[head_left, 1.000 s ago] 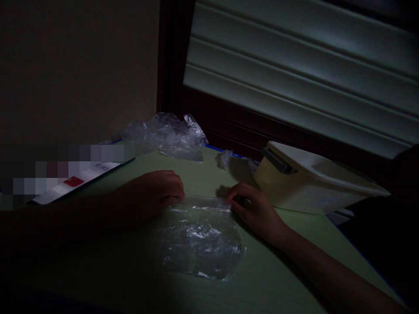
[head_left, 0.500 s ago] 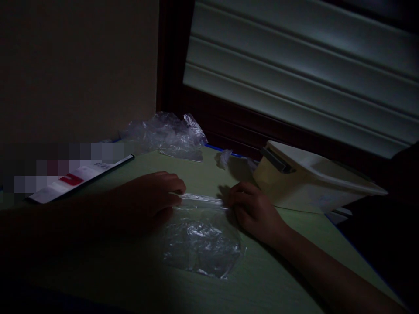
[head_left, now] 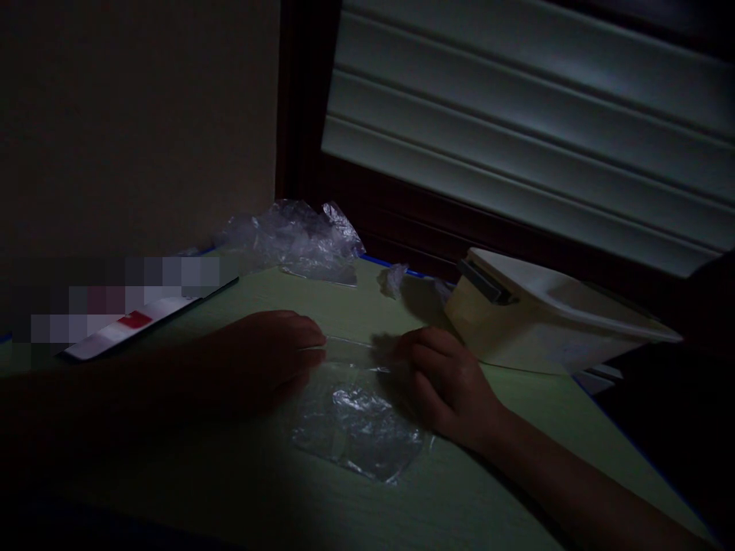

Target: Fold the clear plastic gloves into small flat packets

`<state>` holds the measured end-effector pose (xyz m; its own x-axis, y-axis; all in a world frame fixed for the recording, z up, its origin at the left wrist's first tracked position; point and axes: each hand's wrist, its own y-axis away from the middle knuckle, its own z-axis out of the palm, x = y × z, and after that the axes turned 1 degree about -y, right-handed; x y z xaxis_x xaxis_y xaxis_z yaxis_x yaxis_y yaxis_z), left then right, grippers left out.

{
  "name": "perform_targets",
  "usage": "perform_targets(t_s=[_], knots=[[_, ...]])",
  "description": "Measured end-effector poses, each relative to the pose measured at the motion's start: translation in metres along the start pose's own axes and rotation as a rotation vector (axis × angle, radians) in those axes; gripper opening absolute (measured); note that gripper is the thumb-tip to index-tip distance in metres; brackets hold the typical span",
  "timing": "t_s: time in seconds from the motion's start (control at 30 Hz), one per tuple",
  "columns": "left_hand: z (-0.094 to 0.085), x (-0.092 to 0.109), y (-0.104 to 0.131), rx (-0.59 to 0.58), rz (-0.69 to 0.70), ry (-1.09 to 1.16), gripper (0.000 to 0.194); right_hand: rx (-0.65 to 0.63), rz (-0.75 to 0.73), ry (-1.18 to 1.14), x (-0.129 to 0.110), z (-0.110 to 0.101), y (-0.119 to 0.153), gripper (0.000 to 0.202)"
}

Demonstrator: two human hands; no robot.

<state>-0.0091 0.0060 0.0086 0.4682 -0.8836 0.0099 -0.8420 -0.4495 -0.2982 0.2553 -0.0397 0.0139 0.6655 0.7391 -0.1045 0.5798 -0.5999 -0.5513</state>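
A clear plastic bag (head_left: 367, 425) lies flat on the pale green tabletop (head_left: 459, 497), its wrinkled lower part catching the light. At its upper left corner, my left hand (head_left: 276, 356) is closed, with thumb and fingers pinching the edge. My right hand (head_left: 445, 379) curls over the upper right corner, fingers bent and closed on the film. Deep shadow covers most of the left hand, and the right fingertips are partly lost in darkness.
Crumpled clear plastic (head_left: 298, 241) is heaped at the table's back left, with a small scrap (head_left: 393, 279) beside it. A cream plastic bin (head_left: 517, 329) stands back right. To the left lies a white packet with a red mark (head_left: 135, 319). Behind are slatted shutters (head_left: 517, 115).
My right hand has shifted slightly down, now covering more of the bag's upper right. The bright strip along its top edge has become a thin line. My left hand has edged right.
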Motion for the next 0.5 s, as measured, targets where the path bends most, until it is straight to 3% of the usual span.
perform_targets(t_s=[0.23, 0.5], knots=[[-0.0036, 0.0048, -0.0006, 0.014, 0.103, -0.068, 0.030, -0.143, 0.033, -0.081, -0.0063, 0.0041, -0.0033, 0.030], [-0.0040, 0.0036, 0.0010, 0.028, 0.155, -0.022, 0.029, -0.071, 0.023, -0.118, -0.0102, 0.0015, -0.0041, 0.031]])
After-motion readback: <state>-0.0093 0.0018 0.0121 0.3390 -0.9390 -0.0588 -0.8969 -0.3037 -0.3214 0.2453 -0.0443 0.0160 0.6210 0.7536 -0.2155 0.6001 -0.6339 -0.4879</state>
